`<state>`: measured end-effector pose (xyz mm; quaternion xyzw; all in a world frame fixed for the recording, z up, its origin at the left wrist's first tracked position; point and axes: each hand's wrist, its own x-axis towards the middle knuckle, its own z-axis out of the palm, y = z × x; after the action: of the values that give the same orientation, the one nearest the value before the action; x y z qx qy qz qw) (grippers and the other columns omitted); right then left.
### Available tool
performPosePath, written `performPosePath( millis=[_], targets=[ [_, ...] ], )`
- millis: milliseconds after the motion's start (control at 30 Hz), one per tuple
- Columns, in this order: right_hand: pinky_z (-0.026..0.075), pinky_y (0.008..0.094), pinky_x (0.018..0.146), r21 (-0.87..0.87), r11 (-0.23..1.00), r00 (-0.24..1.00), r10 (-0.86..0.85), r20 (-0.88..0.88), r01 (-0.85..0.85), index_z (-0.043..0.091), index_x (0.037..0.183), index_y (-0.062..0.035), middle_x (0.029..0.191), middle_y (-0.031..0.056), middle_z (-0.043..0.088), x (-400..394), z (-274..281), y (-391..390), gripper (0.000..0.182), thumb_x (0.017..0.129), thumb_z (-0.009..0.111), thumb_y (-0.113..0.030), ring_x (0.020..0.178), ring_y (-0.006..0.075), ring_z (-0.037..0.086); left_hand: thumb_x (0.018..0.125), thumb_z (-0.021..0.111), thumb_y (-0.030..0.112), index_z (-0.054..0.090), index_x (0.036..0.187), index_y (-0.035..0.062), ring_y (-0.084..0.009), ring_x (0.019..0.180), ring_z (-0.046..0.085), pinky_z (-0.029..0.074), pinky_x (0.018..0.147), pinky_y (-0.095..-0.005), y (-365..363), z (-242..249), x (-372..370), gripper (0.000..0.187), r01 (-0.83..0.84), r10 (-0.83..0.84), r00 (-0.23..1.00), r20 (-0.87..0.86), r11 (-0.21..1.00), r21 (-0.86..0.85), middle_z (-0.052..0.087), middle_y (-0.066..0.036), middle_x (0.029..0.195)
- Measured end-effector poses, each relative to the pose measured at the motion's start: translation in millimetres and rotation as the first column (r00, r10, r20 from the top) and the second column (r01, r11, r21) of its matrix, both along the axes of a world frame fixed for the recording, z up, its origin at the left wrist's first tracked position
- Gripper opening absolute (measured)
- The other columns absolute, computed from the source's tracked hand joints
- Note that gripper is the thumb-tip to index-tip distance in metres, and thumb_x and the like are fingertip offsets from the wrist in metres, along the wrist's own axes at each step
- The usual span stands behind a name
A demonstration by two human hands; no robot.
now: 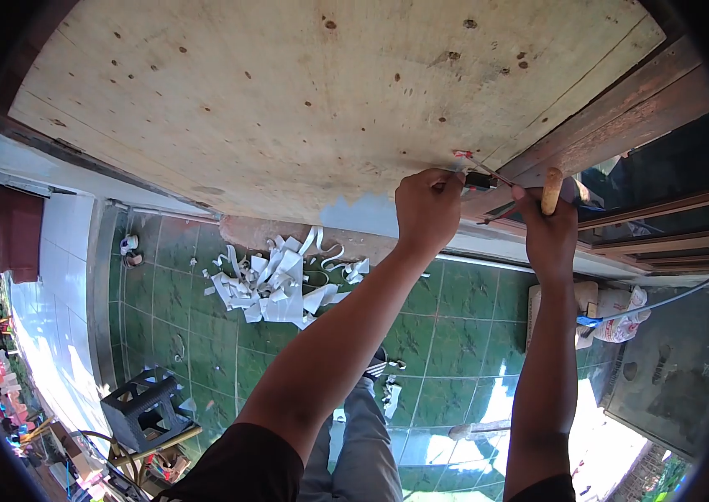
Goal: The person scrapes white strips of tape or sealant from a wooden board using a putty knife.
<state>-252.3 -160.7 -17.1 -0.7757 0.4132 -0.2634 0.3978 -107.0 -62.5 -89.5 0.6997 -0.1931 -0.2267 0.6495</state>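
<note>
A large pale plywood panel with dark knots fills the top of the view. My left hand is closed at the panel's lower edge, thumb and finger pinched; what they hold is hidden. Right beside its fingertips is a small dark block. My right hand is closed around a tool with a light wooden handle, by the brown wooden frame. Thin dark strips reach from its fingers toward the panel, and a small red and white bit shows on the panel. The tool's working end cannot be made out.
A heap of white strips lies on the green tiled floor below the panel. A dark plastic stool stands lower left. At right are a glazed window, sacks and a blue hose.
</note>
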Motion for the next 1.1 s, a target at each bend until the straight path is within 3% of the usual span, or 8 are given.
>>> performPosePath(
  millis=[200, 300, 467, 600, 700, 833, 1067, 1100],
  targets=[
    [0.044, 0.0343, 0.061, -0.097, 0.995, 0.998, -0.013, -0.065, 0.007, 0.072, 0.091, 0.0029, 0.067, 0.0073, 0.062, -6, -3, 4, 0.036, 0.096, 0.078, -0.032, 0.063, 0.0139, 0.051, 0.092, 0.072, 0.022, 0.080, 0.093, -0.0026, -0.0245, 0.064, 0.070, 0.051, 0.065, -0.0373, 30, -48, -4, 0.025, 0.032, -0.029, 0.998, -0.048, 0.998, 0.061, 0.073, -0.019, 0.072],
    [0.042, 0.0359, 0.059, -0.122, 0.992, 0.999, -0.029, -0.026, 0.025, 0.071, 0.090, 0.0028, 0.066, 0.0074, 0.059, -4, 0, 10, 0.036, 0.096, 0.078, -0.032, 0.062, 0.0143, 0.048, 0.087, 0.074, 0.023, 0.078, 0.088, -0.0036, -0.0302, 0.065, 0.070, 0.052, 0.066, -0.0400, 68, -82, -13, 0.027, 0.052, -0.026, 0.995, -0.101, 0.962, 0.268, 0.073, -0.021, 0.073],
    [0.044, 0.0362, 0.060, -0.189, 0.980, 0.998, -0.066, -0.023, 0.060, 0.072, 0.092, 0.0027, 0.066, 0.0079, 0.060, -1, -18, 7, 0.035, 0.096, 0.078, -0.031, 0.060, 0.0164, 0.051, 0.075, 0.075, 0.018, 0.069, 0.069, -0.0032, -0.0362, 0.075, 0.068, 0.054, 0.073, -0.0462, 142, -129, -28, 0.023, 0.172, -0.321, 0.928, 0.188, 0.818, 0.548, 0.070, -0.021, 0.080],
    [0.045, 0.0349, 0.061, -0.354, 0.913, 0.976, -0.163, 0.143, 0.205, 0.073, 0.096, 0.0024, 0.070, 0.0075, 0.062, 12, -27, 8, 0.029, 0.098, 0.076, -0.027, 0.062, 0.0169, 0.054, 0.079, 0.076, 0.010, 0.064, 0.089, 0.0011, -0.0351, 0.094, 0.066, 0.052, 0.081, -0.0424, 108, -76, -6, 0.018, 0.124, -0.234, 0.893, 0.385, 0.949, 0.290, 0.063, -0.018, 0.096],
    [0.046, 0.0330, 0.067, -0.287, 0.882, 0.919, -0.310, 0.245, 0.374, 0.073, 0.099, 0.0023, 0.075, 0.0057, 0.063, 27, -28, 11, 0.021, 0.099, 0.073, -0.019, 0.068, 0.0152, 0.055, 0.085, 0.076, 0.010, 0.064, 0.114, 0.0013, -0.0355, 0.104, 0.066, 0.053, 0.085, -0.0421, 73, -28, 8, 0.032, 0.254, -0.270, 0.890, 0.368, 0.963, 0.091, 0.066, -0.019, 0.111],
    [0.047, 0.0294, 0.082, 0.004, 0.940, 0.859, -0.314, 0.405, 0.342, 0.067, 0.115, -0.0002, 0.095, 0.0042, 0.063, 28, -30, 33, 0.019, 0.099, 0.068, -0.010, 0.086, 0.0129, 0.056, 0.087, 0.076, 0.010, 0.057, 0.139, 0.0016, -0.0364, 0.119, 0.063, 0.053, 0.097, -0.0431, 41, 1, 1, 0.056, 0.410, -0.350, 0.861, 0.368, 0.907, -0.098, 0.060, -0.022, 0.133],
    [0.047, 0.0288, 0.095, -0.069, 0.987, 0.781, -0.072, 0.621, 0.146, 0.057, 0.119, -0.0030, 0.112, 0.0065, 0.062, 30, -9, 65, 0.016, 0.105, 0.063, -0.007, 0.103, 0.0133, 0.058, 0.087, 0.075, 0.008, 0.052, 0.140, 0.0009, -0.0386, 0.134, 0.051, 0.044, 0.111, -0.0444, 38, 7, -16, 0.059, 0.366, -0.277, 0.864, 0.420, 0.919, -0.147, 0.055, -0.021, 0.140],
    [0.047, 0.0291, 0.096, -0.117, 0.984, 0.785, -0.035, 0.619, 0.135, 0.057, 0.117, -0.0025, 0.112, 0.0071, 0.062, 32, -9, 63, 0.015, 0.106, 0.063, -0.009, 0.103, 0.0138, 0.059, 0.085, 0.075, 0.007, 0.055, 0.132, -0.0004, -0.0360, 0.121, 0.060, 0.048, 0.102, -0.0434, 39, 7, -17, 0.052, 0.289, -0.174, 0.882, 0.437, 0.933, -0.213, 0.063, -0.021, 0.125]
  ],
)
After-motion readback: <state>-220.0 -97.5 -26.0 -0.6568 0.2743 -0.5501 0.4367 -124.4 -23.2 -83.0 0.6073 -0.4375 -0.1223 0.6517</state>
